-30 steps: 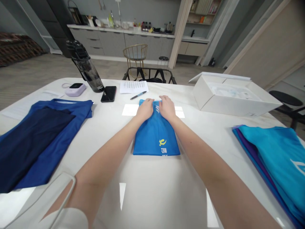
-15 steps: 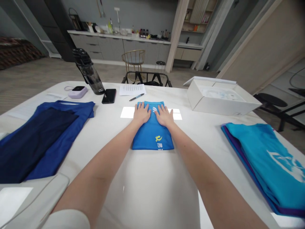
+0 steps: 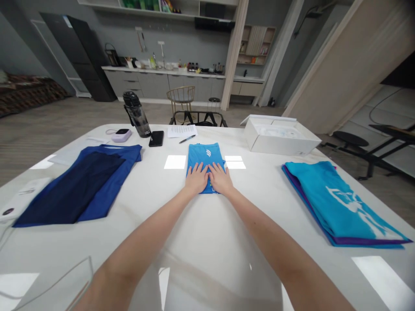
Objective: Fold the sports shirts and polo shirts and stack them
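A folded blue shirt [image 3: 205, 154] with a small white logo near its far edge lies flat on the white table [image 3: 194, 242], in the middle of the view. My left hand [image 3: 196, 178] rests palm down on its near left part, fingers spread. Beside it, my right hand [image 3: 220, 177] lies palm down on the near right part, fingers also spread. The two hands almost meet at the thumbs and partly cover the print near the shirt's near edge.
Dark blue garments [image 3: 78, 185] lie at the left, stacked teal and purple ones [image 3: 340, 198] at the right. Farther back are a bottle [image 3: 138, 116], a phone [image 3: 156, 138], a purple device [image 3: 121, 135], paper [image 3: 182, 131], a pen [image 3: 187, 139] and an open white box [image 3: 279, 140].
Both hands have slid from the shirt's far part to its near part and come closer together. The white logo is now uncovered. The view has tilted up.
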`<state>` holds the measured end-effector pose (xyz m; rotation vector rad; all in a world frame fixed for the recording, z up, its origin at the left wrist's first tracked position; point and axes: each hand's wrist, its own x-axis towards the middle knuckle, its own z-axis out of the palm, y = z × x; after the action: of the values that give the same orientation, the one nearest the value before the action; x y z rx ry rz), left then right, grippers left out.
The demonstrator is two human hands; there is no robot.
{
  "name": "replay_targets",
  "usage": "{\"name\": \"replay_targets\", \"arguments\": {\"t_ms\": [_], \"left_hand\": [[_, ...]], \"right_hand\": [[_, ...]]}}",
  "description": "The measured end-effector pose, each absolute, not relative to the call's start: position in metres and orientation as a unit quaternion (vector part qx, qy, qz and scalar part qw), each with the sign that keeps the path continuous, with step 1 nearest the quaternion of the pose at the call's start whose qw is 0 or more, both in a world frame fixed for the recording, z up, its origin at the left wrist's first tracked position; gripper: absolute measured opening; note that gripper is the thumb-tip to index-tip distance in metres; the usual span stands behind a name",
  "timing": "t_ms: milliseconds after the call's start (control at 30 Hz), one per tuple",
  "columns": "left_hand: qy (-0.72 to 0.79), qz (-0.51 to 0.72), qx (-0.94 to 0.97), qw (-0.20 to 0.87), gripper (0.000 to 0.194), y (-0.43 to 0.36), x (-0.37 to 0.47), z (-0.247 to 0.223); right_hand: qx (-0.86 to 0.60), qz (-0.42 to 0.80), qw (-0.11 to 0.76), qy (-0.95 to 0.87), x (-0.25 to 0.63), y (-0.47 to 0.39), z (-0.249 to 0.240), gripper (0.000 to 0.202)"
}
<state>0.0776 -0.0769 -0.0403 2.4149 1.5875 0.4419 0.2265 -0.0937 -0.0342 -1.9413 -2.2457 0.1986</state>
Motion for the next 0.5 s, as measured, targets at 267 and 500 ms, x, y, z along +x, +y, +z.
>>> {"name": "replay_targets", "arguments": {"t_ms": [267, 500], "left_hand": [[0.548, 0.119, 0.825, 0.071, 0.063, -0.125, 0.059, -0.038], [0.522, 0.091, 0.844, 0.085, 0.065, -0.164, 0.035, -0.034]], "right_hand": [[-0.667, 0.059, 0.053, -0.741, 0.238, -0.139, -0.032, 0.061], [-0.654, 0.088, 0.027, -0.751, 0.246, -0.180, -0.026, 0.064]]}}
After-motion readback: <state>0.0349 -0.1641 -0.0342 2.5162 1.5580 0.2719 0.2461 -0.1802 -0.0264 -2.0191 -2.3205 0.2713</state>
